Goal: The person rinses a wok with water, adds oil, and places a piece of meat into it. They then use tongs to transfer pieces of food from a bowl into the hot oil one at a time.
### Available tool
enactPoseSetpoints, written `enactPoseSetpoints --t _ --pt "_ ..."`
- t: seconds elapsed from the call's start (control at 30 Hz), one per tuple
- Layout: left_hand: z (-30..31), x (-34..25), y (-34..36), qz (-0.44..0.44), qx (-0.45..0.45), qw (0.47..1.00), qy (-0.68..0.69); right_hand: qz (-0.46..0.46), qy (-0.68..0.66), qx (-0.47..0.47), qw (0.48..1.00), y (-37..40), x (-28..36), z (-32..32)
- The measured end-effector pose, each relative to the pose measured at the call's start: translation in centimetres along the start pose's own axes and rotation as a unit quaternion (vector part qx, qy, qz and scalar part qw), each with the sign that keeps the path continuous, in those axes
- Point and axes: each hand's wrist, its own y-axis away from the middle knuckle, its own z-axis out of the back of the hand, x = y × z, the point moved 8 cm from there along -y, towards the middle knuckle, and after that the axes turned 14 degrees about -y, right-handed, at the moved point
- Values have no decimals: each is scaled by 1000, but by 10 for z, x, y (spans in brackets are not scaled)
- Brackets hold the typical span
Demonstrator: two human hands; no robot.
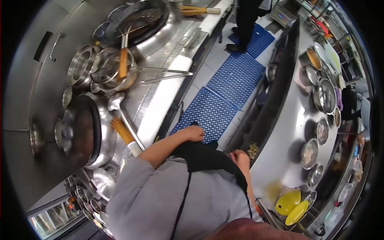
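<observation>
My left hand (195, 133) is closed in a fist, held in front of my body over the blue floor mat. Whatever may be inside its fingers is hidden. Lower and to the right, my right hand (240, 158) has its fingers curled beside the edge of my black apron (210, 158); its palm does not show. Left of my left forearm, a long-handled ladle (129, 122) and a bamboo brush (121, 130) lie on the stove top. Close to them is a large wok (80, 130) in its round metal ring.
Another wok (146, 20), a strainer with a wooden handle (123, 62) and a second bamboo brush (200, 11) are farther along the stove. Metal bowls (310, 154) and yellow plates (297, 213) stand on the right counter (280, 148). A person (250, 20) stands beyond the blue mats (210, 112).
</observation>
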Motion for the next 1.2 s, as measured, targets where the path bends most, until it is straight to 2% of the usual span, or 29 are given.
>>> enactPoseSetpoints --t 0.1,0.17,0.2,0.23,0.33,0.37,0.43,0.47,0.5,0.53,0.57,0.63,0.83,0.97,1.07,1.2 --pt "65 -9 9 -26 -67 996 49 -19 30 -23 999 -25 10 25" --pt "125 -7 29 -17 -170 985 20 -2 80 -41 996 -39 14 44" --pt "161 0 48 -3 -249 968 19 -27 90 -40 995 -46 15 54" --pt "193 11 68 11 -327 945 19 -51 100 -39 993 -53 15 62" --pt "258 66 134 139 -520 843 -15 -64 113 -51 990 -73 16 79" --pt "272 84 161 168 -574 801 -16 -60 113 -45 991 -77 17 82" --pt "286 123 211 274 -650 698 -119 -44 103 -44 993 -98 21 80" --pt "285 150 229 344 -645 670 -129 -32 76 -36 996 -108 20 76" --pt "286 163 246 417 -625 621 -225 -21 51 -27 998 -118 19 73" --pt "284 185 256 517 -552 624 -195 -13 25 -16 999 -122 18 72" --pt "274 210 262 577 -508 602 -214 -9 27 1 1000 -128 20 70" --pt "259 249 263 636 -384 665 -79 2 29 28 999 -140 27 67" --pt "254 275 265 611 -455 647 -24 14 6 51 999 -156 19 63" --pt "253 261 273 621 -442 646 -43 5 0 75 997 -161 22 62" --pt "239 255 283 609 -463 643 -35 46 -1 62 997 -163 22 64" --pt "223 260 290 628 -459 626 -59 46 -2 69 997 -167 25 59"
